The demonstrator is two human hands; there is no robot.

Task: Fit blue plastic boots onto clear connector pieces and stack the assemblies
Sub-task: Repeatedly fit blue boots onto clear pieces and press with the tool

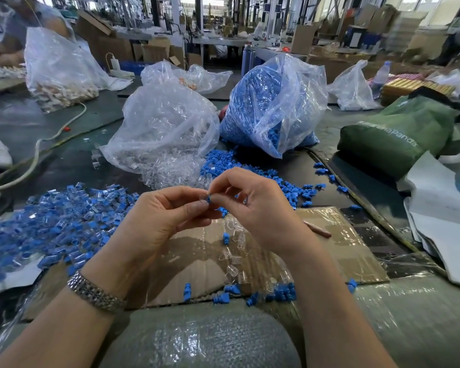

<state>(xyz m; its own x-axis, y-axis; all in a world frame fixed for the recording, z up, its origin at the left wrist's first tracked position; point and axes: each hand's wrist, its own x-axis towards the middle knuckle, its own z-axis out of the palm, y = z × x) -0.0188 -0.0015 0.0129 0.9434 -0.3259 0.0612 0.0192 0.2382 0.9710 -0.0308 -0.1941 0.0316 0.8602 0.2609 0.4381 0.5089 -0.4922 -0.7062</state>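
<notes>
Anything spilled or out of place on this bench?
Yes. Blue boots have spilled out of the torn-open blue bag and scattered across the table, some along the cardboard sheet's near edge. Both hands are pinching one boot.

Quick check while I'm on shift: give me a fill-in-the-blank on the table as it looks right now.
1. Both hands pinch one small ____ boot between them.
2. The wristwatch sits on the ____ wrist.
3. The pile of finished assemblies lies to the person's ____.
4. The bag of clear pieces stands ____ of the bag of blue boots.

Missing words: blue; left; left; left
</notes>
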